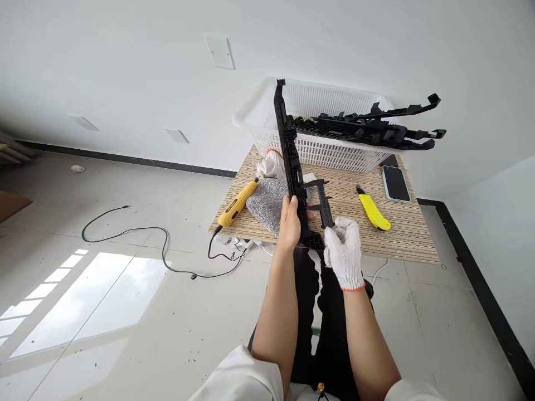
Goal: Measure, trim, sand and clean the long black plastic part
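My bare left hand [290, 224] is wrapped round the lower part of a long black plastic trim piece [288, 142], which stands tilted up from near my lap over the table. In my right hand [344, 248], in a white knitted glove with an orange cuff, is a black caliper [325, 206]. Its jaws point left at the trim piece, close to my left fingers; whether they touch it I cannot tell. Behind lies a grey cloth [270, 203], with a white glove [271, 164] beyond it.
A white plastic basket [321, 156] at the table's back holds several black trim pieces [368, 128], some jutting out right. A yellow corded tool [238, 203] lies left on the wooden table [405, 236]. A yellow utility knife [373, 211] and a phone [395, 184] lie right. A black cable [167, 245] crosses the floor.
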The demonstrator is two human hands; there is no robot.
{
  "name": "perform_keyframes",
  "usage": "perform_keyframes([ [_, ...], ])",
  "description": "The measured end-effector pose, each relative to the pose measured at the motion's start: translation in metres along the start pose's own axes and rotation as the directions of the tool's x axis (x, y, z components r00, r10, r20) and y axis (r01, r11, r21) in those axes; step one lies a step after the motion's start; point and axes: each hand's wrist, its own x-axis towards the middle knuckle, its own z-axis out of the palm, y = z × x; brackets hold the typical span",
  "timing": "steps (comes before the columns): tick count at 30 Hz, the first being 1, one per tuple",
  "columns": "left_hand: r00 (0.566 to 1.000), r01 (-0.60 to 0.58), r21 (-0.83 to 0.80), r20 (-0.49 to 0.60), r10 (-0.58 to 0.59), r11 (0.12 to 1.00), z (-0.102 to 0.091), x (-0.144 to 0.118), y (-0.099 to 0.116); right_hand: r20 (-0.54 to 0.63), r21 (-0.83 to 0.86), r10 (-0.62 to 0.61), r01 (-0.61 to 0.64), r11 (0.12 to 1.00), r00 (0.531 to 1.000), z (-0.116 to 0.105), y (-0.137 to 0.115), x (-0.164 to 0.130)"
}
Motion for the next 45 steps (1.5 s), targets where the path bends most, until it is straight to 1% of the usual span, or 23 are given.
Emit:
perform_keyframes([
  [3, 0.998, -0.034, 0.122, -0.052, 0.041, 0.992, -0.001, 0.0, 0.0, 0.018, -0.016, -0.012, 0.013, 1.0, 1.0, 0.002, -0.001, 0.004],
  [6, 0.995, -0.06, 0.218, -0.066, 0.076, 0.974, -0.002, 0.0, 0.002, -0.02, -0.029, -0.025, 0.025, 0.999, 0.999, 0.004, -0.001, 0.005],
  [11, 0.999, 0.004, 0.165, -0.044, 0.003, 0.986, 0.001, -0.002, 0.007, -0.094, -0.038, -0.011, 0.008, 0.999, 0.996, 0.008, -0.001, 0.001],
  [13, 0.999, 0.012, 0.157, -0.043, -0.005, 0.987, 0.002, -0.002, 0.008, -0.129, -0.044, 0.0, -0.005, 0.999, 0.992, 0.009, -0.003, -0.001],
  [16, 0.998, 0.025, 0.18, -0.055, -0.016, 0.983, 0.001, -0.002, 0.007, -0.172, -0.062, 0.007, -0.018, 0.998, 0.985, 0.009, -0.005, -0.003],
  [19, 0.997, 0.015, 0.227, -0.078, 0.003, 0.974, -0.001, -0.001, 0.003, -0.189, -0.091, -0.002, -0.016, 0.996, 0.982, 0.008, -0.006, -0.004],
  [23, 0.996, -0.012, 0.241, -0.083, 0.033, 0.971, -0.005, 0.001, -0.003, -0.201, -0.097, -0.002, -0.018, 0.995, 0.98, 0.008, -0.006, -0.005],
  [27, 0.998, 0.018, 0.168, -0.069, -0.006, 0.986, -0.006, 0.004, -0.008, -0.21, -0.096, 0.003, -0.024, 0.995, 0.978, 0.009, -0.008, -0.006],
  [31, 0.998, -0.005, 0.13, -0.055, 0.012, 0.992, -0.005, 0.008, -0.015, -0.207, -0.095, -0.006, -0.014, 0.995, 0.978, 0.01, -0.01, -0.008],
  [35, 0.996, -0.039, 0.151, -0.077, 0.051, 0.988, -0.007, 0.011, -0.021, -0.199, -0.092, 0.014, -0.033, 0.995, 0.98, 0.011, -0.01, -0.009],
  [38, 0.996, -0.042, 0.164, -0.073, 0.054, 0.986, -0.008, 0.012, -0.022, -0.189, -0.098, 0.024, -0.043, 0.994, 0.982, 0.011, -0.009, -0.008],
  [41, 0.995, -0.042, 0.191, -0.076, 0.057, 0.981, -0.008, 0.011, -0.019, -0.194, -0.098, 0.019, -0.039, 0.994, 0.981, 0.01, -0.007, -0.008],
  [45, 0.991, -0.043, 0.249, -0.11, 0.072, 0.968, -0.008, 0.008, -0.014, -0.177, -0.115, 0.01, -0.031, 0.993, 0.984, 0.008, -0.004, -0.007],
])
